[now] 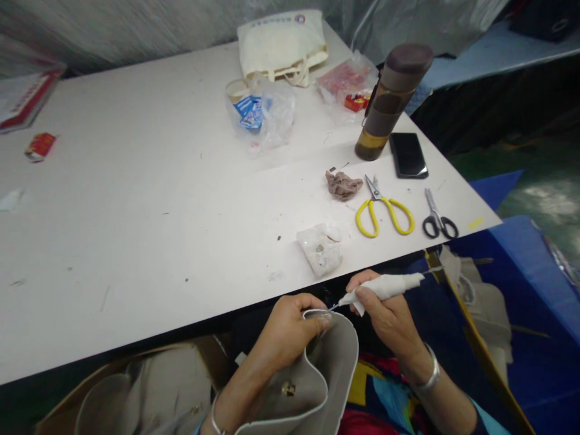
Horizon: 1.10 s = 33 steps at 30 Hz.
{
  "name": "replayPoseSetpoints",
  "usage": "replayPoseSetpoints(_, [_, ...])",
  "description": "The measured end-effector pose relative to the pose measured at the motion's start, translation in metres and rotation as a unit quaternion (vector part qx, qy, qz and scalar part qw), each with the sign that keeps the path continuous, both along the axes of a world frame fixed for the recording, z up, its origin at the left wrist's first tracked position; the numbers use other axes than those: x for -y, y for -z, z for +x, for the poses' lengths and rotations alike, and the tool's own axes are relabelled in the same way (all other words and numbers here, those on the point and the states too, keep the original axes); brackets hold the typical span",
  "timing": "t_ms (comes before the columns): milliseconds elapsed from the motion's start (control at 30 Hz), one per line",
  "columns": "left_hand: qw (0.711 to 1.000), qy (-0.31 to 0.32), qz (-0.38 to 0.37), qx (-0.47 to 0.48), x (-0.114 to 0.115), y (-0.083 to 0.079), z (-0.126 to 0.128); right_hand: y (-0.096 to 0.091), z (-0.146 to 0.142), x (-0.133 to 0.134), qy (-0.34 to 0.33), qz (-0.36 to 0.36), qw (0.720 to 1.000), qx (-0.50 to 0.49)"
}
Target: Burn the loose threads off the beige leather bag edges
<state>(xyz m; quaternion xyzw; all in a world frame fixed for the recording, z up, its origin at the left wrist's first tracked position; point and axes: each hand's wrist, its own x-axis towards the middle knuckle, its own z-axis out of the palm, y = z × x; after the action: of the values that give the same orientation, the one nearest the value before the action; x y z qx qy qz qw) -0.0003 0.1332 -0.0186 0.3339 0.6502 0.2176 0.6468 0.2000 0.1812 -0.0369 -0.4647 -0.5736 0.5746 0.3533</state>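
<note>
My left hand (pixel 285 331) pinches the upper rim of a beige-grey bag (pixel 342 347) with a small gold clasp, held below the table's front edge. Wrapped in my right hand (pixel 387 317) is a pen-like tool (pixel 394 286) covered in white paper or cloth. Its thin metal tip meets the bag's rim beside my left fingertips; a thin line trails from its rear end. On the table just beyond my hands lies a crumpled white pad (pixel 320 249) with dark marks.
Yellow-handled scissors (pixel 384 211) and black-handled scissors (pixel 438 220) lie at the right, near a phone (pixel 408 155), a tall bottle (pixel 392 99) and a crumpled brown cloth (pixel 343 185). Farther back are a plastic bag (pixel 276 115) and a cream tote (pixel 283 45). More beige pieces (pixel 167 386) fill a box lower left.
</note>
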Motion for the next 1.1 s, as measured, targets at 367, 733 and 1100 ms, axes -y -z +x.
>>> replayPoseSetpoints(367, [1.0, -0.001, 0.003, 0.001, 0.001, -0.007, 0.004, -0.011, 0.005, -0.002, -0.061, 0.05, 0.994, 0.07])
replayPoseSetpoints(733, [0.999, -0.018, 0.013, 0.046, 0.0, -0.003, 0.009, -0.02, -0.001, -0.016, -0.149, 0.1, 0.979, 0.096])
replayPoseSetpoints(1100, [0.993, -0.097, 0.013, 0.068, 0.003, 0.007, -0.007, -0.004, -0.004, -0.013, 0.104, 0.128, 0.984, 0.07])
